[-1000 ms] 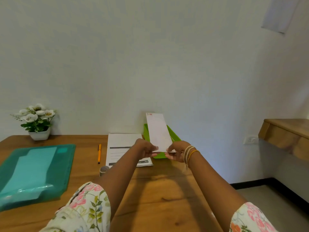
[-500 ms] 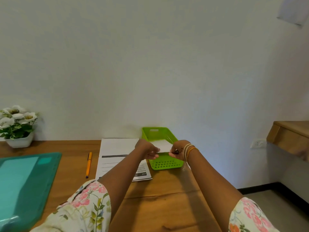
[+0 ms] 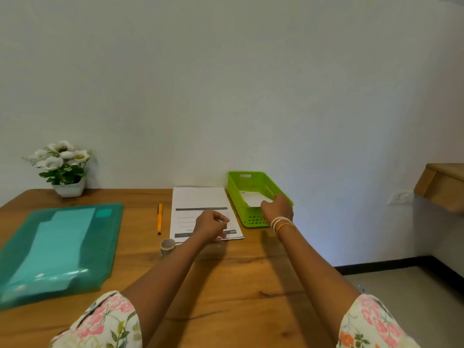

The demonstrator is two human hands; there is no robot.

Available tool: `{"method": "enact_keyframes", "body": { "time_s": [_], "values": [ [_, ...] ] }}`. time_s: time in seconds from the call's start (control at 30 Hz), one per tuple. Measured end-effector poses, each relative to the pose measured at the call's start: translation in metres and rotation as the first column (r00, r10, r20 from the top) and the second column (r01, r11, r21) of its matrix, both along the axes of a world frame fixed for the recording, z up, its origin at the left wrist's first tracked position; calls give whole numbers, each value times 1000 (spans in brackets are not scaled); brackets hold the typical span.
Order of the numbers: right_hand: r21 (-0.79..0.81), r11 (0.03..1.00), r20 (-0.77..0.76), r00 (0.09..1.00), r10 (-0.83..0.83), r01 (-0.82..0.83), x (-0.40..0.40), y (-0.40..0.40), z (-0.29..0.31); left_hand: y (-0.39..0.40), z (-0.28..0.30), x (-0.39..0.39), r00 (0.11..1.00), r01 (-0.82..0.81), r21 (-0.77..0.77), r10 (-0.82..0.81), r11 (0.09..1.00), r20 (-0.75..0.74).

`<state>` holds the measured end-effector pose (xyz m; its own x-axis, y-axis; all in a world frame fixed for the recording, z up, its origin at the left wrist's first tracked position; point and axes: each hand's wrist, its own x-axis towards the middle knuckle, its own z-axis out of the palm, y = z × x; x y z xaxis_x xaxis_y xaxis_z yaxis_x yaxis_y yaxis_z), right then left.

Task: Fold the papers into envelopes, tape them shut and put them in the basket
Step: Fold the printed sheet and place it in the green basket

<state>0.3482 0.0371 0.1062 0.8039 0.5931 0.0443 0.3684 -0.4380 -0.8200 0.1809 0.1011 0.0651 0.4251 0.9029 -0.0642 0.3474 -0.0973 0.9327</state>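
The green basket stands at the back of the wooden table against the wall. A white folded envelope lies inside it. My right hand reaches into the basket's near end, its fingertips pinching the envelope's near edge. My left hand hovers just above the stack of printed papers left of the basket, fingers loosely curled and holding nothing. A small roll of tape stands in front of the stack's left corner.
An orange pen lies left of the papers. A teal plastic tray holding sheets covers the table's left side. A white flower pot stands at the back left. A wooden shelf juts from the right wall.
Both hands held the folded envelope above the basket. Now the right hand alone has lowered it into the basket, and the left hand has let go and moved left over the papers.
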Motion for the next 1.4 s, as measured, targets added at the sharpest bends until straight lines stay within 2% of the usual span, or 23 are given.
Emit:
{"method": "enact_keyframes", "body": {
  "time_s": [0.07,0.17,0.27,0.37,0.5,0.57,0.7,0.87,0.97,1.17,1.4],
  "values": [
    [75,997,114,994,-5,-4,-33,-14,-9,-14,-12,-21,999,-18,116,22,993,-32],
    [68,987,232,965,125,-144,-75,-23,-35,-35,-29,-49,997,-36,226,49,974,-52],
    [-29,959,295,914,279,-283,-107,-23,-66,-49,-43,-78,991,-4,351,50,937,-124],
    [-118,932,460,813,357,-343,-126,-20,-85,-51,-53,-104,978,18,470,82,882,-191],
    [-265,865,531,684,500,-427,-135,-3,-89,-45,-65,-135,958,50,535,111,844,-265],
    [-367,821,562,598,571,-438,-135,7,-89,-41,-68,-145,946,78,536,107,841,-305],
    [-539,745,600,442,667,-393,-136,23,-85,-37,-70,-149,948,56,544,127,837,-292],
    [-560,762,680,345,647,-325,-138,28,-86,-35,-76,-144,932,51,603,179,796,-315],
    [-532,779,708,331,624,-332,-135,26,-91,-34,-76,-145,929,46,606,190,794,-319],
    [-332,824,692,474,544,-460,-129,12,-105,-37,-72,-144,919,63,608,191,791,-344],
    [-240,834,660,547,515,-496,-122,-21,-111,-43,-68,-145,932,-20,551,215,835,-292]
  ]
}}
